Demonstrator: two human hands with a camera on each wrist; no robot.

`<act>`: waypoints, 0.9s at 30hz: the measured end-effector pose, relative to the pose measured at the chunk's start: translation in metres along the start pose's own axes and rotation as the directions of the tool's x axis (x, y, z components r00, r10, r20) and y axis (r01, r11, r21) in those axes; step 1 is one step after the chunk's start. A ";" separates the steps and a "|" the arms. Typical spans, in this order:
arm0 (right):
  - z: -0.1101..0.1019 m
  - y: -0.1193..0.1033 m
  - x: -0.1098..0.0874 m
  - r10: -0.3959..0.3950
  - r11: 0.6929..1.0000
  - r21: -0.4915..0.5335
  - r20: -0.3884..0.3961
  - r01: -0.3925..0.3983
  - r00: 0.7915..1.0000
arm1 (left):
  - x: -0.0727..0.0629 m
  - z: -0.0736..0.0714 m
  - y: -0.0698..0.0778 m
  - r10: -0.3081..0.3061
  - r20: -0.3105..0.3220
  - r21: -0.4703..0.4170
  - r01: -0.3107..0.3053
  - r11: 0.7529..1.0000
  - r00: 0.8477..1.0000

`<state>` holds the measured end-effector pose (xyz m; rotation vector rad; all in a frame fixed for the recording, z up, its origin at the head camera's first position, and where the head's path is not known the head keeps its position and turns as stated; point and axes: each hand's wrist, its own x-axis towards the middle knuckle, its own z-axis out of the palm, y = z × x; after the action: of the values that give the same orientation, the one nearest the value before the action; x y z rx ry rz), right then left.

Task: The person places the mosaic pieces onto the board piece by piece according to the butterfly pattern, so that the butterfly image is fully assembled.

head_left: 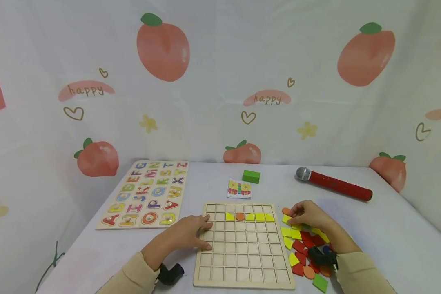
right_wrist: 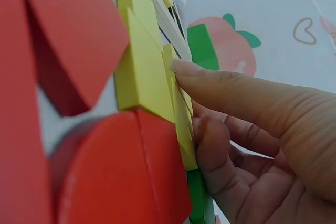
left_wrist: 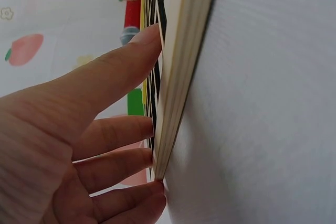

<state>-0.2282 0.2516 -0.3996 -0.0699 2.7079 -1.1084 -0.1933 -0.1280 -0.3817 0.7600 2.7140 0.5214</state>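
Observation:
A wooden grid board (head_left: 242, 248) lies on the table, with several yellow tiles (head_left: 259, 217) and an orange disc (head_left: 240, 217) in one row near its far edge. My left hand (head_left: 189, 232) rests at the board's left side, fingers spread. In the left wrist view its thumb (left_wrist: 121, 59) touches the top near the rim, and the fingertips are along the edge. To the right of the board, my right hand (head_left: 310, 214) pinches a yellow tile (right_wrist: 181, 116) with thumb and curled index finger, among loose pieces.
Loose red tiles (head_left: 299, 246), yellow ones, orange discs (head_left: 309, 272) and a green square (head_left: 320, 282) lie right of the board. Behind it are a butterfly pattern card (head_left: 239, 189) and a green block (head_left: 251, 176). A red microphone (head_left: 334, 183) and an alphabet puzzle (head_left: 145, 196) flank them.

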 end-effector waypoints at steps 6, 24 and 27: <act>-0.002 -0.004 0.001 -0.028 0.999 0.024 0.058 0.027 0.998 | 0.000 0.000 0.000 -0.009 -0.001 -0.007 0.009 1.000 1.000; 0.017 -0.069 0.029 -0.185 0.957 0.252 0.159 0.141 0.970 | -0.001 0.001 0.003 -0.008 -0.001 -0.029 0.008 1.000 1.000; 0.032 -0.080 0.037 -0.241 0.938 0.298 0.194 0.177 0.951 | -0.002 0.001 0.004 -0.010 -0.004 -0.029 0.010 1.000 1.000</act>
<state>-0.2602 0.1679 -0.3724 -0.4244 2.3601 -1.4338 -0.1898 -0.1259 -0.3803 0.7382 2.7067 0.5596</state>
